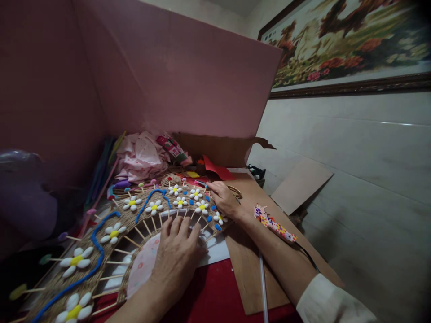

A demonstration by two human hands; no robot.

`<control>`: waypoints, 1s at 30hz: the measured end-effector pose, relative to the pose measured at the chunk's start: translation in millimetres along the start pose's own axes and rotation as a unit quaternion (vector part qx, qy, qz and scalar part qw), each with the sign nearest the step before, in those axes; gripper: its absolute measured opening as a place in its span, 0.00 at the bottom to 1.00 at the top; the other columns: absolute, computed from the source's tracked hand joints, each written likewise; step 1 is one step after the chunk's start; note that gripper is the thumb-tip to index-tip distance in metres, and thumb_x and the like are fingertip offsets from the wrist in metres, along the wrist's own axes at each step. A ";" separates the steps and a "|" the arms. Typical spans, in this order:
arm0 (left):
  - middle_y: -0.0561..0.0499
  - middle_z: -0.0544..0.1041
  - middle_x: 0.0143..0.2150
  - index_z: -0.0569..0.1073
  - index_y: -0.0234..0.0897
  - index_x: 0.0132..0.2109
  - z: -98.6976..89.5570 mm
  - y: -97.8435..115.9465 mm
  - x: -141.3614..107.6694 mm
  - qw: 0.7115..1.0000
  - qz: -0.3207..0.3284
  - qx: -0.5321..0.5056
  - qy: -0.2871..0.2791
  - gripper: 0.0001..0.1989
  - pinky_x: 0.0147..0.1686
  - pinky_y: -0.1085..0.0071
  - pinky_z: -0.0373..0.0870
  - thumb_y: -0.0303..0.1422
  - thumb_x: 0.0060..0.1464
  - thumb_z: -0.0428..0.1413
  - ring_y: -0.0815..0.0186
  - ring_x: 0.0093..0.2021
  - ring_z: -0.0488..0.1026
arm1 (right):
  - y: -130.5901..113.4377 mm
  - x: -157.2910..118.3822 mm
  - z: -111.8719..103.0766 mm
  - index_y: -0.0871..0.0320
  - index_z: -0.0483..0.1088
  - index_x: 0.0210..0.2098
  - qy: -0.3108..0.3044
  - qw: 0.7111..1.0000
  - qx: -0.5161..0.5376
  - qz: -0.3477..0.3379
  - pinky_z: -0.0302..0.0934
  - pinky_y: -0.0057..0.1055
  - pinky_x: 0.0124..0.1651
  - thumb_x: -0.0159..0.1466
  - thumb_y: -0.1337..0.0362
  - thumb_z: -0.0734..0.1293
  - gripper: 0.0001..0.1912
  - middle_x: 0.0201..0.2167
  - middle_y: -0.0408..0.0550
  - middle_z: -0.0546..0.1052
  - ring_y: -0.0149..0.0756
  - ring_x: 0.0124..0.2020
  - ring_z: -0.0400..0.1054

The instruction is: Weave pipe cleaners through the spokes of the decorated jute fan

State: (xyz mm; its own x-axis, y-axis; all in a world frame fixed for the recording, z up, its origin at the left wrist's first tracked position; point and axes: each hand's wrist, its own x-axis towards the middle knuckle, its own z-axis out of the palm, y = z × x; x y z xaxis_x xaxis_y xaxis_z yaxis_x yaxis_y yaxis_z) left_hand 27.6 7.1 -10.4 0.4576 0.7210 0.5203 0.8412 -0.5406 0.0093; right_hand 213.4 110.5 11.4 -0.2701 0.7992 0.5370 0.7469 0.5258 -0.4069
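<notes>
A curved craft piece of wound twine [134, 213] fills the lower left, with sticks crossing it. White-petalled flowers with yellow centres [113, 233], blue dots and wavy blue strips [97, 244] decorate its surface. My left hand [178, 251] lies over the inner curve, palm down, fingers a little apart and bent, near the pink patterned centre [143, 267]. My right hand [222, 198] is at the far right end of the band, pinching a thin pointed tool [201, 183] whose tip points left above the outer edge.
Brown boards [247, 278] lie at the right, with a clear rod [263, 287] and a flower-patterned strip [274, 224]. Behind are crumpled pink cloth [141, 154], a twine ball [171, 180], red paper [218, 169] and an upright pink panel [188, 72]. A red cloth [212, 291] lies in front.
</notes>
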 end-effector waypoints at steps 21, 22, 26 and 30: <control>0.43 0.73 0.47 0.74 0.37 0.47 -1.1 1.3 0.4 1.000 -0.008 -0.010 0.001 0.15 0.54 0.50 0.55 0.33 0.50 0.57 0.49 0.51 0.64 | -0.1 4.2 1.4 0.62 0.71 0.42 -0.011 0.999 -0.033 0.007 0.56 0.32 0.47 0.62 0.74 0.58 0.13 0.37 0.52 0.73 0.37 0.42 0.63; 0.42 0.73 0.47 0.74 0.37 0.47 -1.4 1.4 0.3 1.000 -0.008 -0.011 0.001 0.15 0.54 0.50 0.55 0.33 0.50 0.57 0.49 0.51 0.64 | -0.6 4.2 1.3 0.62 0.71 0.42 -0.012 0.999 -0.034 0.007 0.56 0.32 0.47 0.62 0.74 0.58 0.13 0.36 0.52 0.73 0.37 0.41 0.63; 0.42 0.73 0.47 0.74 0.37 0.47 -1.7 1.6 -0.1 1.000 -0.007 -0.014 0.003 0.16 0.54 0.50 0.56 0.33 0.50 0.57 0.49 0.51 0.64 | -2.3 3.9 1.0 0.63 0.71 0.41 -0.013 0.999 -0.039 0.008 0.56 0.32 0.45 0.61 0.75 0.58 0.14 0.35 0.52 0.73 0.38 0.40 0.63; 0.42 0.73 0.47 0.74 0.37 0.47 -0.6 1.4 -0.2 1.000 -0.007 -0.014 0.007 0.15 0.54 0.49 0.56 0.32 0.50 0.57 0.49 0.51 0.64 | -2.3 3.9 1.0 0.62 0.71 0.42 -0.012 0.999 -0.039 0.005 0.56 0.31 0.45 0.60 0.75 0.58 0.14 0.34 0.51 0.73 0.37 0.39 0.63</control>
State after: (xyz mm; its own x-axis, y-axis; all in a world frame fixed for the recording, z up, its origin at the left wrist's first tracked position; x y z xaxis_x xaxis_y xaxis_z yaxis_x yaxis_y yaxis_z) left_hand 28.5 5.9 -10.0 0.4417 0.7225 0.5319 0.8391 -0.5425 0.0401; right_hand 209.9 112.7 13.7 -0.2767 0.8115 0.5147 0.7944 0.4945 -0.3527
